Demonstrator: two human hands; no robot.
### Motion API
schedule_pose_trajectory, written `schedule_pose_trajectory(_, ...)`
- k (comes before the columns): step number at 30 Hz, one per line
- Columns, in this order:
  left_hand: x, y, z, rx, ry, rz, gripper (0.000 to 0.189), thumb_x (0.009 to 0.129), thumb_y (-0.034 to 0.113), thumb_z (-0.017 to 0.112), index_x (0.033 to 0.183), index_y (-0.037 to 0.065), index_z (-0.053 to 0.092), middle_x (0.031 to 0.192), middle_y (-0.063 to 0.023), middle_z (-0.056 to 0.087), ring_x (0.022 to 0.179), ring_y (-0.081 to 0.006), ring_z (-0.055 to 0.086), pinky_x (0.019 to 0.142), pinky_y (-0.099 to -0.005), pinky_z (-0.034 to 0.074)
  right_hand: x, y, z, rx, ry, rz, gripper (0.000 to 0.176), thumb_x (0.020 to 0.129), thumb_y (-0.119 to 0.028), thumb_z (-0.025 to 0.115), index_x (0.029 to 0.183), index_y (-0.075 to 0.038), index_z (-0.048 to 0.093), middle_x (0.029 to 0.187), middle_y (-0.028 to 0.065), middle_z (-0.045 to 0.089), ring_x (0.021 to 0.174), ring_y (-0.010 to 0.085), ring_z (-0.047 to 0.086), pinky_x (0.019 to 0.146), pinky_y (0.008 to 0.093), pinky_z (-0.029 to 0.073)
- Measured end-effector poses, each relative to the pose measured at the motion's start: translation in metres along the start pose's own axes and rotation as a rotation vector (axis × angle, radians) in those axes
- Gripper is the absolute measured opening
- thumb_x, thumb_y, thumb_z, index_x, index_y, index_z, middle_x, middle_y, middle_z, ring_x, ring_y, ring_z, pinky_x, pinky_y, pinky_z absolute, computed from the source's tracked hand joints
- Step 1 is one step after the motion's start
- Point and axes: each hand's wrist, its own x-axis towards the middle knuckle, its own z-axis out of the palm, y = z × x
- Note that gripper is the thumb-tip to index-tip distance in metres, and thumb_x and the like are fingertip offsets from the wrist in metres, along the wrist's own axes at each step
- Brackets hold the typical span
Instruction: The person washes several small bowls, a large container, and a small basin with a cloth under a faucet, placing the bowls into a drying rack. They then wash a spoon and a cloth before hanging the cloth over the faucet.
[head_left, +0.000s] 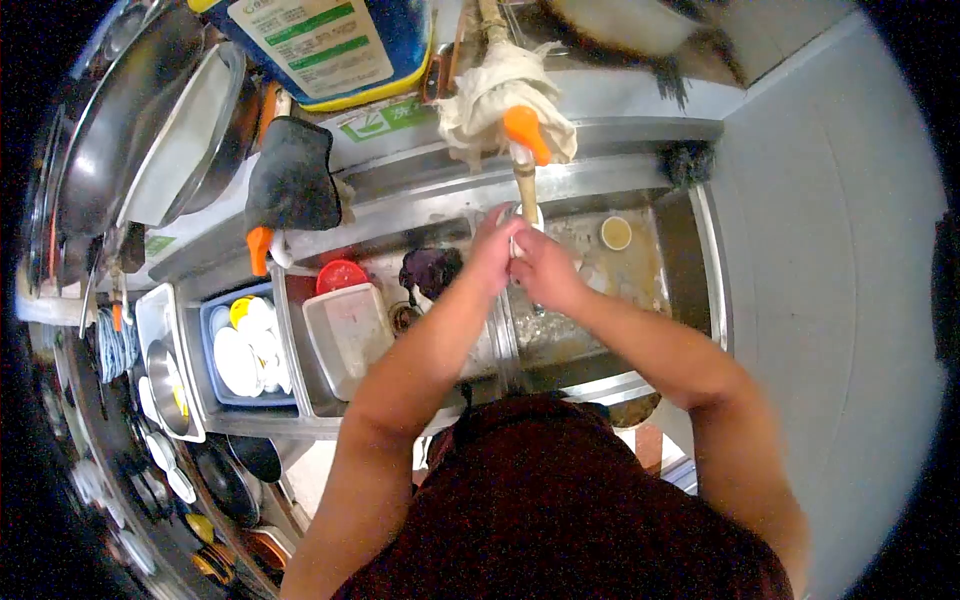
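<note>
Both hands meet under the tap, over the divider between two steel sink basins. My left hand [492, 252] is closed around a small white dish [540, 216], of which only the rim shows between the fingers. From the other side my right hand [548, 270] presses its curled fingers against the same dish. Right above them comes the tap spout [527, 190], wrapped higher up in a whitish cloth [500, 100] beside an orange tap handle [527, 134]. A small round cup [616, 233] with yellowish contents stands in the right basin [640, 290].
Left of my arms are a dark cloth [430, 270], a pale rectangular tub [350, 335] and a red lid-like piece [341, 275]. Farther left, a blue tub [215, 372] holds white dishes. A second tap carries a black cloth [293, 175]. A grey wall [830, 250] bounds the right.
</note>
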Motion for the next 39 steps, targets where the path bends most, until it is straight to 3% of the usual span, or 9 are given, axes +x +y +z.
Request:
schedule_pose_trajectory(5, -0.004, 0.011, -0.010, 0.067, -0.089, -0.165, 0.030, 0.082, 0.024, 0.055, 0.104, 0.005, 0.058, 0.091, -0.0064, 0.062, 0.082, -0.0198, 0.061, 0.075, -0.0340, 0.049, -0.007, 0.010, -0.020, -0.238, 0.081, -0.468, 0.027, 0.071, -0.005, 0.057, 0.098, -0.005, 0.055, 0.096, 0.0197, 0.057, 0.089, 0.0369, 0.056, 0.077, 0.0454, 0.046)
schedule_pose_trajectory(9, 0.008, -0.020, 0.004, 0.154, 0.187, 0.331, 0.036, 0.085, 0.030, 0.052, 0.114, 0.008, 0.055, 0.105, -0.0087, 0.063, 0.094, -0.0233, 0.063, 0.080, -0.0375, 0.053, -0.007, -0.002, -0.004, 0.061, 0.024, -0.018, 0.026, 0.070, -0.006, 0.058, 0.095, -0.004, 0.054, 0.093, 0.0194, 0.056, 0.088, 0.0372, 0.055, 0.077, 0.0455, 0.045)
schedule_pose_trajectory(12, 0.017, 0.000, -0.021, 0.027, -0.100, -0.212, 0.035, 0.083, 0.027, 0.055, 0.113, 0.009, 0.055, 0.103, -0.0069, 0.062, 0.091, -0.0230, 0.062, 0.079, -0.0383, 0.051, -0.015, 0.010, -0.014, -0.015, 0.112, -0.198, 0.024, 0.070, -0.006, 0.059, 0.093, -0.004, 0.053, 0.092, 0.0185, 0.056, 0.087, 0.0366, 0.055, 0.077, 0.0456, 0.045)
schedule_pose_trajectory(18, 0.006, -0.002, 0.006, 0.031, 0.175, 0.256, 0.029, 0.081, 0.026, 0.058, 0.105, 0.010, 0.058, 0.100, -0.0072, 0.063, 0.088, -0.0231, 0.063, 0.080, -0.0384, 0.050, -0.006, 0.001, -0.014, 0.017, 0.085, -0.063, 0.029, 0.067, -0.008, 0.061, 0.096, -0.005, 0.056, 0.094, 0.0158, 0.058, 0.089, 0.0342, 0.057, 0.082, 0.0451, 0.045)
schedule_pose_trajectory(20, -0.003, 0.027, 0.000, 0.120, -0.109, -0.283, 0.032, 0.077, 0.020, 0.060, 0.106, 0.006, 0.059, 0.101, -0.0073, 0.059, 0.095, -0.0192, 0.055, 0.075, -0.0334, 0.048, -0.015, 0.005, -0.012, -0.067, 0.175, -0.228, 0.030, 0.067, -0.008, 0.061, 0.096, -0.005, 0.057, 0.094, 0.0150, 0.059, 0.089, 0.0336, 0.057, 0.083, 0.0451, 0.045)
schedule_pose_trajectory(25, -0.001, -0.009, 0.020, 0.036, 0.265, 0.250, 0.029, 0.081, 0.018, 0.059, 0.106, 0.005, 0.058, 0.094, -0.0087, 0.063, 0.085, -0.0212, 0.062, 0.073, -0.0332, 0.051, -0.010, -0.005, -0.003, 0.211, 0.062, 0.207, 0.030, 0.068, -0.002, 0.056, 0.098, -0.006, 0.058, 0.096, 0.0134, 0.059, 0.094, 0.0327, 0.056, 0.085, 0.0456, 0.044)
schedule_pose_trajectory(28, -0.009, 0.022, 0.009, 0.013, -0.088, -0.269, 0.035, 0.080, 0.018, 0.061, 0.111, 0.003, 0.056, 0.102, -0.0098, 0.059, 0.094, -0.0202, 0.056, 0.077, -0.0333, 0.047, -0.026, 0.013, -0.010, -0.148, 0.040, -0.233, 0.032, 0.069, -0.001, 0.055, 0.100, -0.007, 0.058, 0.098, 0.0135, 0.060, 0.095, 0.0320, 0.056, 0.087, 0.0463, 0.043)
schedule_pose_trajectory(33, 0.004, -0.016, 0.025, 0.107, 0.275, 0.345, 0.034, 0.079, 0.021, 0.063, 0.107, 0.003, 0.057, 0.098, -0.0114, 0.063, 0.088, -0.0226, 0.063, 0.075, -0.0355, 0.051, -0.012, 0.009, -0.006, 0.318, 0.082, 0.212, 0.027, 0.077, -0.013, 0.054, 0.103, -0.005, 0.057, 0.100, 0.0171, 0.059, 0.099, 0.0363, 0.054, 0.088, 0.0432, 0.044)
schedule_pose_trajectory(39, -0.006, -0.008, 0.027, 0.457, 0.176, 0.154, 0.044, 0.080, 0.029, 0.064, 0.112, 0.001, 0.056, 0.107, -0.0153, 0.060, 0.101, -0.0256, 0.057, 0.087, -0.0342, 0.043, -0.020, 0.026, -0.003, 0.099, -0.046, 0.116, 0.032, 0.075, -0.012, 0.063, 0.105, -0.003, 0.057, 0.098, 0.0187, 0.061, 0.089, 0.0337, 0.060, 0.082, 0.0437, 0.046)
